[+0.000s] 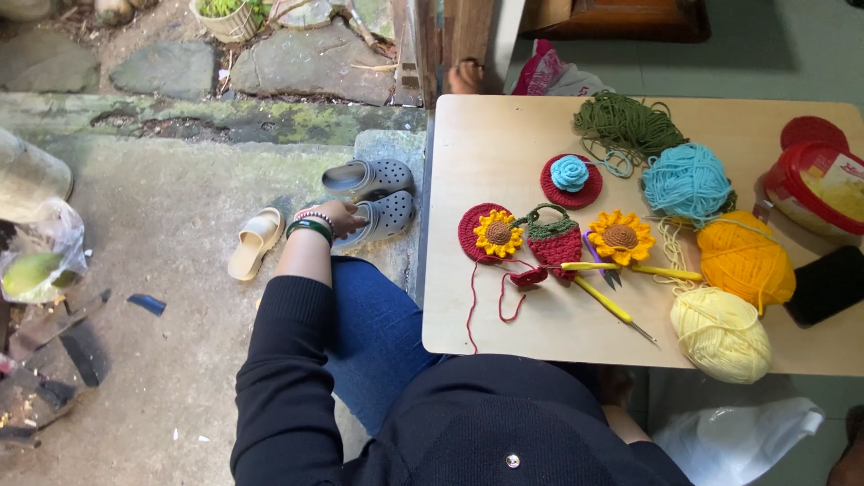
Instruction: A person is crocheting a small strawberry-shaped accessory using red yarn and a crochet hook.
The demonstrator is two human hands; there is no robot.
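my left hand (335, 216) reaches down to the grey clog (382, 219) on the ground just left of the table (504, 153), fingers curled loosely on its top, holding nothing. a second grey clog (364, 177) lies just beyond it, and a beige slipper (254, 241) sits farther left of the table. on the table lie crochet sunflowers (497, 233), a strawberry pouch (555, 241), hooks (610, 309) and yarn balls (688, 183). my right hand is out of sight.

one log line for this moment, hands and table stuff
left hand: on grey clog on the ground | right hand: not in view | table: yarn balls, crochet flowers, hook, untouched
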